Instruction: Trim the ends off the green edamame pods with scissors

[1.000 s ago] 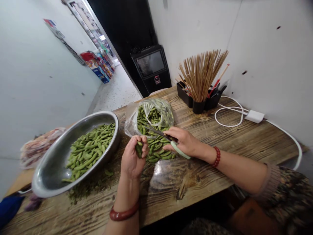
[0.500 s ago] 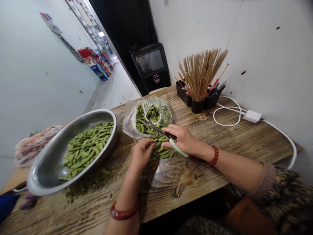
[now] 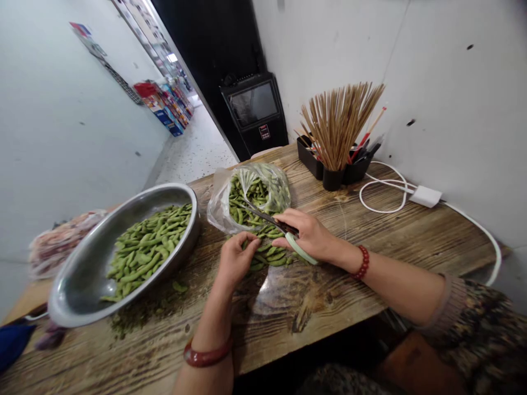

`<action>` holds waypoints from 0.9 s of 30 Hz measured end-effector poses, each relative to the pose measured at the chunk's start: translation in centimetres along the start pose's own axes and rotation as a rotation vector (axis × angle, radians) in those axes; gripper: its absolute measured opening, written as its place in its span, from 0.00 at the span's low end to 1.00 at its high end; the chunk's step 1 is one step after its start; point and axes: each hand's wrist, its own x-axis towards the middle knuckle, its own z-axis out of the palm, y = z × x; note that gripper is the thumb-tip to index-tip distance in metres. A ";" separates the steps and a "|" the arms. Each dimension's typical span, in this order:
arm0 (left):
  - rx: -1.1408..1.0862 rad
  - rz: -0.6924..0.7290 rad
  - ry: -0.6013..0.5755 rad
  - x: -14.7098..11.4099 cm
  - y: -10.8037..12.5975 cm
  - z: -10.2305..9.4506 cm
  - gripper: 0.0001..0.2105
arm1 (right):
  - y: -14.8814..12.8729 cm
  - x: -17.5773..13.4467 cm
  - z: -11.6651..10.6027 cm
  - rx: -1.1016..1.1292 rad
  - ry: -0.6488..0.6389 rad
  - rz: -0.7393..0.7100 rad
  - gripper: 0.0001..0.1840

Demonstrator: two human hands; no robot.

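Now we work beside the plastic bag (image 3: 251,192) as our landmark. Our left hand (image 3: 234,260) pinches pods from the loose edamame pile (image 3: 269,255) spilling from its mouth, fingers closed on them. Our right hand (image 3: 308,236) grips the scissors (image 3: 272,222), blades over the bag. Left of it, the metal bowl (image 3: 82,291) collects trimmed pods.

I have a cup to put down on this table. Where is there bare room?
Bare wood lies between the right hand, the chopstick holder and the white cable. It is crowded around the metal bowl, the pod bag and the left hand.
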 end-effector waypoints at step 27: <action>-0.500 -0.127 -0.015 -0.6 1.6 -0.7 0.05 | 0.0 -0.1 0.2 0.014 -0.025 0.028 0.22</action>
